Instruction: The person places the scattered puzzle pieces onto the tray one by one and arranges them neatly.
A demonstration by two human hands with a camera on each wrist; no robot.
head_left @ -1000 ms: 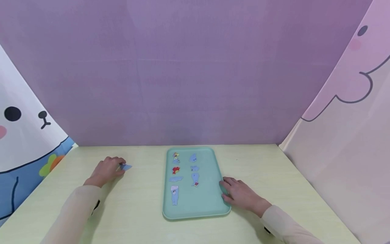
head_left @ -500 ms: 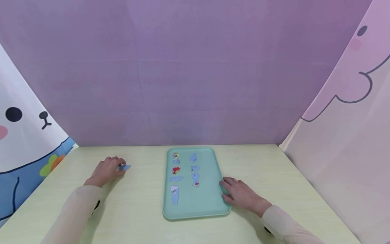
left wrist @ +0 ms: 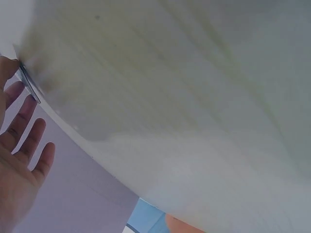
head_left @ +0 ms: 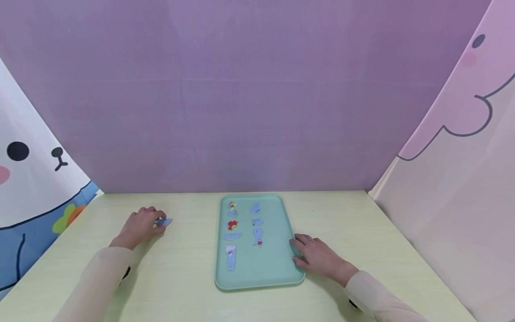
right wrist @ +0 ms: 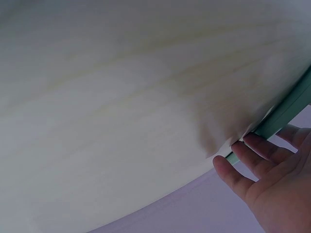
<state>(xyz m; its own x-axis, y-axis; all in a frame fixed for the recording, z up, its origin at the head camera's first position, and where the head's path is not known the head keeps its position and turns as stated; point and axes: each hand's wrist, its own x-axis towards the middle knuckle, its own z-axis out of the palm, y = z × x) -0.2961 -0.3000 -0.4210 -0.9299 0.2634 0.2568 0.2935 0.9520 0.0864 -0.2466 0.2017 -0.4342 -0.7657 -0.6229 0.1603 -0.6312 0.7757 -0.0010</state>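
Observation:
My left hand [head_left: 141, 227] is low over the left part of the table, pinching a flat blue puzzle piece [head_left: 165, 222] between thumb and fingers. In the left wrist view this piece [left wrist: 30, 86] appears as a thin dark sliver at the fingertips, its face turned away. A mint-green tray [head_left: 277, 268] lies in front of me, bearing several irregular flat pieces in two columns, mostly blue, one a red piece [head_left: 232, 225]. My right hand [head_left: 319, 257] rests against the tray's right rim with relaxed fingers. The right wrist view has those fingers [right wrist: 265, 150] touching the tray's side [right wrist: 286, 109].
A pale wooden table [head_left: 193, 268] extends around the tray on all sides. Behind it rises a purple cloth wall [head_left: 257, 98]. Printed cartoon cloths stand at left [head_left: 36, 179] and right [head_left: 454, 188].
The blue piece in my left hand has shifted very slightly to the left, nearer the palm. My right hand, the tray and the pieces on it stay where they were.

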